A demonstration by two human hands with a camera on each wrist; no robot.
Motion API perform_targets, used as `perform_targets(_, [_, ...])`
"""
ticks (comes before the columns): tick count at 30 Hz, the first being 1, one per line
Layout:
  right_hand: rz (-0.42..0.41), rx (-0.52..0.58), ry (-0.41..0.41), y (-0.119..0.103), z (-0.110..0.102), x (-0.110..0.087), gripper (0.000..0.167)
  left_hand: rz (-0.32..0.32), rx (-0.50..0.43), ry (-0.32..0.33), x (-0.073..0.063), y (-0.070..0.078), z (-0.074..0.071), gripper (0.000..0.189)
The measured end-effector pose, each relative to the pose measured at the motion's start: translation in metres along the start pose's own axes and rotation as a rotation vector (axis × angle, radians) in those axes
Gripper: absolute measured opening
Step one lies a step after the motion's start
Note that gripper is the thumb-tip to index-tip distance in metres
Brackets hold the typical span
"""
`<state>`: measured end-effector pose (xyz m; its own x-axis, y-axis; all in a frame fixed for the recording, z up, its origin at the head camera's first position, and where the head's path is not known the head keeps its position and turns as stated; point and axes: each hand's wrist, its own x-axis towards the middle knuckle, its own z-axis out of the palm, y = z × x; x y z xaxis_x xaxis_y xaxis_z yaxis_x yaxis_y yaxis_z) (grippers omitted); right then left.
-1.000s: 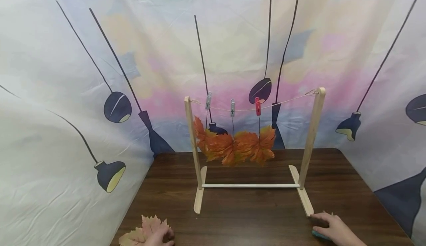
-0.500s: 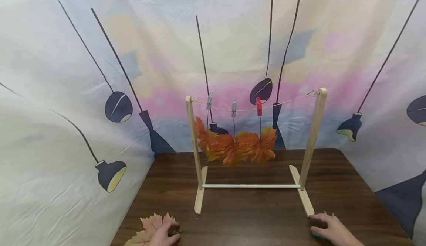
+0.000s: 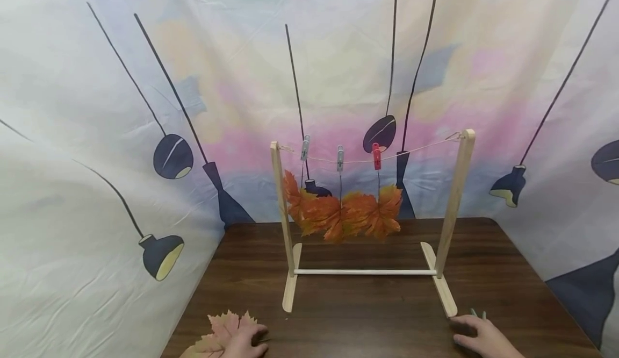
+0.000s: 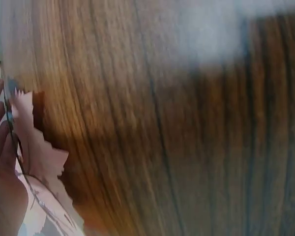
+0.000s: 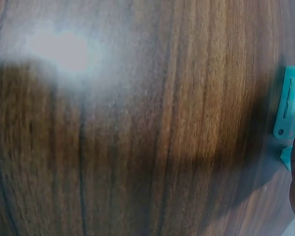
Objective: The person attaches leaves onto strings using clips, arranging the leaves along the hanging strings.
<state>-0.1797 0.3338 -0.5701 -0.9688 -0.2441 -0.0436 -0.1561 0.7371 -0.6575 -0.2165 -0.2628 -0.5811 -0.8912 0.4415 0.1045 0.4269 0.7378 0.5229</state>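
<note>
In the head view my left hand (image 3: 244,343) lies at the table's near left and holds a pale pink-orange artificial maple leaf (image 3: 226,326). The leaf's thin dark stem (image 4: 10,118) runs along my fingers in the left wrist view. My right hand (image 3: 486,339), low on the right beside the rack's foot, grips a teal clothespin (image 5: 288,101). The thumb lies against it in the right wrist view, and most of that hand is out of that frame. In the head view only the clothespin's tips show above the fingers.
A wooden rack (image 3: 454,202) stands mid-table with a string (image 3: 420,147) between its posts. Two grey clothespins (image 3: 340,158) and a red clothespin (image 3: 376,156) hold orange maple leaves (image 3: 372,213) on it. A patterned cloth (image 3: 232,78) hangs behind the dark wooden table (image 3: 358,315).
My left hand has slid slightly right, with the pink-orange maple leaf shifting along with it. The teal part under my right thumb has gone from view; that hand stays in about the same place.
</note>
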Motion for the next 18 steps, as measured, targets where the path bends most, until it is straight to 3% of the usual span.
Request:
perform_targets(4, [-0.006,0.014,-0.023,0.001,-0.002,-0.001,0.041,0.103,0.083,0.026,-0.002,-0.003,0.004,0.025])
perform_targets(11, [0.073,0.126,-0.090,0.006,-0.011,-0.006,0.048,0.054,0.080,-0.025,-0.001,0.001,0.002,0.017])
perform_targets(18, [0.102,0.042,-0.055,0.011,-0.016,-0.012,0.045,0.102,0.082,-0.048,0.001,0.003,0.003,0.006])
